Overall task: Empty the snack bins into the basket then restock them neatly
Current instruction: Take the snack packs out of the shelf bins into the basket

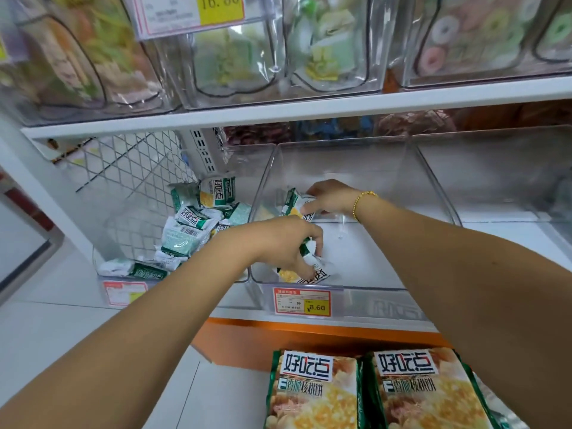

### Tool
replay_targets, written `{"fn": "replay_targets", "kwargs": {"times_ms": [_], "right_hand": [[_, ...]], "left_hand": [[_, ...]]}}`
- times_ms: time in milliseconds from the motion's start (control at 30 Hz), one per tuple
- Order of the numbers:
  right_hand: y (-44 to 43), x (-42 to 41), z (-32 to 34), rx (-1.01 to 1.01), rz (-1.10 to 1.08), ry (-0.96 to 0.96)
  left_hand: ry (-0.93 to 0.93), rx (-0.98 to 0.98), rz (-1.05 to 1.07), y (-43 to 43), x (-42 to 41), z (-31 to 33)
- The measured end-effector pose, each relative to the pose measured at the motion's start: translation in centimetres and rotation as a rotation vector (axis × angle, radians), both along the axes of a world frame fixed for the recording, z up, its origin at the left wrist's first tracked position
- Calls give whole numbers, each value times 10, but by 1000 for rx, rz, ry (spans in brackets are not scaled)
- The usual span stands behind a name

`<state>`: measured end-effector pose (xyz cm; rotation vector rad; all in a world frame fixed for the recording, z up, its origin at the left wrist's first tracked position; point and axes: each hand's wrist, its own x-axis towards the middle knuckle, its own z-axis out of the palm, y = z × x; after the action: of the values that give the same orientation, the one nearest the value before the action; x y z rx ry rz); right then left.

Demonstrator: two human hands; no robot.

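**Both hands down in the middle bin, each closed on snack packets**

The left hand (286, 243) reaches across into the front left corner of the clear middle bin (356, 243), fingers curled shut round a crumpled green-and-white packet (309, 258) with another lying just beneath it against the front wall. The right hand (331, 198), wearing a gold bead bracelet (363, 201), sits further back in the same bin, fingers pinched on a second packet (295, 204) that stands tilted against the left wall. My reading is that the packets have collected along the left side, so both hands work that edge while the rest of the bin floor lies bare

The neighbouring bin on the left (123, 274) holds a loose heap of the same packets (192, 224), tumbled at all angles and well short of neat. The wire mesh behind it may be the basket; I cannot tell for sure. Whether the hands are lifting out the last few or setting down the first of the restock cannot be judged from this view alone

A price tag (301, 301) is clipped to the middle bin's front. Two large bags of the same brand (371, 391) lie on the lower shelf below the arms
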<state>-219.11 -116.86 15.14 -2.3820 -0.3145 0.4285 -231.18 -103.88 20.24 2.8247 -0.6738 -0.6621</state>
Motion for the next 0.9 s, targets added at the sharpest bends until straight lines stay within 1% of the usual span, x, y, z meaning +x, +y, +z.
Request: {"fn": "replay_targets", "kwargs": {"times_ms": [100, 167, 233, 333, 400, 467, 567, 700, 800, 900], "right_hand": [[5, 4, -18, 264, -123, 114], [8, 7, -25, 352, -178, 184], [9, 9, -25, 286, -146, 212], [6, 6, -14, 38, -8, 203], [2, 2, -9, -96, 39, 122], [-3, 1, -11, -132, 35, 25], [-7, -10, -13, 19, -21, 51], [-14, -34, -6, 100, -78, 78], [-28, -63, 12, 227, -121, 102], [-44, -107, 39, 432, -167, 90]], "left_hand": [[-37, -17, 5, 5, -12, 6], [-66, -39, 3, 5, -17, 8], [-111, -85, 0, 4, -23, 13], [-211, -196, 32, 8, -39, 28], [-280, -283, 57, 17, -54, 41], [-322, -360, 91, 28, -67, 52], [-326, -429, 150, 41, -82, 59], [-315, -404, 183, 51, -97, 57], [-216, -454, 194, 51, -114, 58], [-77, -369, 148, 39, -135, 57]]}}
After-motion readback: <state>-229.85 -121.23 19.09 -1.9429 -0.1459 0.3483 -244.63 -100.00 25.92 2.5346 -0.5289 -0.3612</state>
